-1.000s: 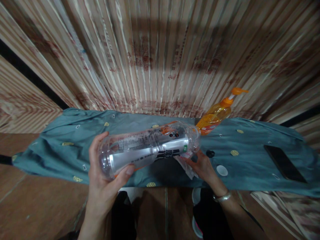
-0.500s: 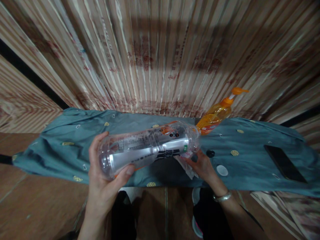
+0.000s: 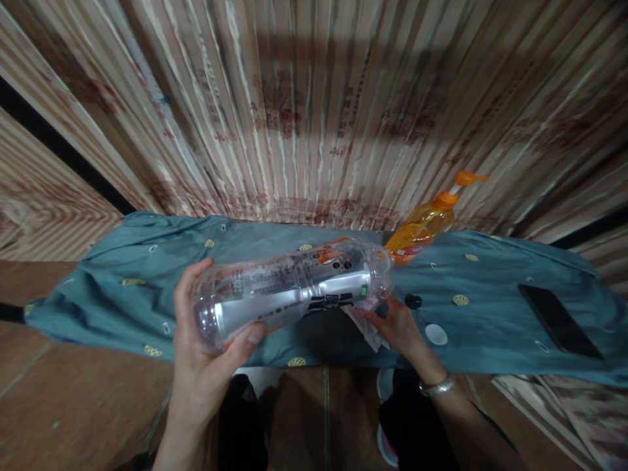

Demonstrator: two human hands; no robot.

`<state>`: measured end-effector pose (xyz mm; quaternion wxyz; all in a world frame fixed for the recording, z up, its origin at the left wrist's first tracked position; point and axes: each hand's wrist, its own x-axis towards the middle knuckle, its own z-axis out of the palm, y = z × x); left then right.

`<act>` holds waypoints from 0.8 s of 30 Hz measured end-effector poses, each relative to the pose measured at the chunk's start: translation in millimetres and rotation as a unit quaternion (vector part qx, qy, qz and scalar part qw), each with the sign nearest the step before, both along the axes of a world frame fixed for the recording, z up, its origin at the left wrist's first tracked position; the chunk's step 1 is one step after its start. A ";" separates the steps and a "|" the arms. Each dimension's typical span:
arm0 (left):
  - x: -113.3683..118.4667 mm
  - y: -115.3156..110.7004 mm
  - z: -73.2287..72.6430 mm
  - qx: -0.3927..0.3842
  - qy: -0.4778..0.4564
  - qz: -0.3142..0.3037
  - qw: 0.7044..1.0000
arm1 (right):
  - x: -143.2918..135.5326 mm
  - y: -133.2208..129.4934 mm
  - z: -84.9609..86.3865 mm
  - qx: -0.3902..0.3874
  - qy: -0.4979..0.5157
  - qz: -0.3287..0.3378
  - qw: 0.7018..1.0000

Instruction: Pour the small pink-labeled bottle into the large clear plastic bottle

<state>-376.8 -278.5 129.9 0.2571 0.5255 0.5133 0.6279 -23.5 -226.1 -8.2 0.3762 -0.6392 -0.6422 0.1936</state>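
My left hand grips the clear bottle by its base, thumb along the near side, probably to steady its length across me. My right hand pinches a tissue beneath the neck; whether those fingers also touch it, I can't tell. The pump bottle stands beyond my right hand, seemingly out of the way.

Btl L of pump btl
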 end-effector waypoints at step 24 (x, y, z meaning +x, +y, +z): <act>-0.3 1.1 1.3 -0.006 0.019 0.009 1.000 | -0.2 0.4 0.2 -0.001 0.007 0.004 1.000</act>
